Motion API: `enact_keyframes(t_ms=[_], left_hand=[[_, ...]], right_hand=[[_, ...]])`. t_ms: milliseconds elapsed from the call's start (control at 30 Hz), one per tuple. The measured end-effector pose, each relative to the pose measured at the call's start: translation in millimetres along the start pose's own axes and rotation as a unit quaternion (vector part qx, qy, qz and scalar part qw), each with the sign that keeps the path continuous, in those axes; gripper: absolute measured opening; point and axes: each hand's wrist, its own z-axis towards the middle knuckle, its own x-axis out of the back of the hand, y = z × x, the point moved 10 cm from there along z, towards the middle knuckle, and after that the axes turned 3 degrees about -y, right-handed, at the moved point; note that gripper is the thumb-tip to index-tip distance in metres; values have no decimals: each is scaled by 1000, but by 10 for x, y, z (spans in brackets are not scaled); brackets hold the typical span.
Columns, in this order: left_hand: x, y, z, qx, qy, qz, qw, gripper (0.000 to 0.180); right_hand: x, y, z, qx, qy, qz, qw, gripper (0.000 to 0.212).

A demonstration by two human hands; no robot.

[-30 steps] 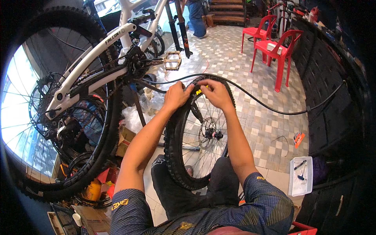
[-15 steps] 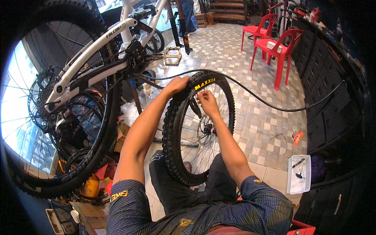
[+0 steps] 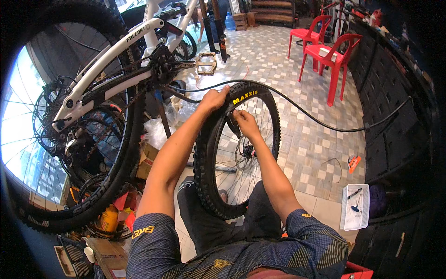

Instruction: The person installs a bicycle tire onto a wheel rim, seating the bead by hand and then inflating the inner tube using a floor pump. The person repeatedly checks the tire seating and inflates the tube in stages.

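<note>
A bicycle wheel with a knobby black tyre point(image 3: 201, 160) stands upright between my knees. My left hand point(image 3: 215, 99) is closed over the top left of the tyre, fingers wrapped on the far side of the tread. Close by, my right hand point(image 3: 246, 123) has its fingers pinched together at the tyre's inner edge by the rim. What lies between those fingertips is too small to make out. A dark, limp-looking strip point(image 3: 232, 126) hangs inside the rim beside them. Spokes and a brake disc point(image 3: 243, 151) show lower down in the wheel.
A white bicycle frame point(image 3: 104, 53) with its rear wheel stands at the left, its pedal point(image 3: 206, 63) jutting toward me. A black hose point(image 3: 302, 111) crosses behind my wheel to dark cabinets point(image 3: 388, 88). Red chairs point(image 3: 332, 58) stand far right; a white basket point(image 3: 355, 221) with tools lies nearer.
My right fingers have drawn closer together at the tyre's inner edge. My left hand keeps its hold on the tyre. At the back, the person in blue trousers has shifted mostly out of sight.
</note>
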Motion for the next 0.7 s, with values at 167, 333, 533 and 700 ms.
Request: enact_keyframes(t_ms=[167,333,533,700], left_hand=[[-79,192,-51,-54,-30,29,998,90],[-139,290,-100,-33,-107,11,994,85],[-178,409,-100,-79,-101,70,989,77],[-151,215,-2,-44,-69,79,994,80]], right_hand=[[77,60,30,1,-14,3,1000,43],[-47,138,22,-21,-46,144,988,37],[-97,150,28,-29,-68,276,958,29],[-181,109,3,-30,-69,293,953,30]])
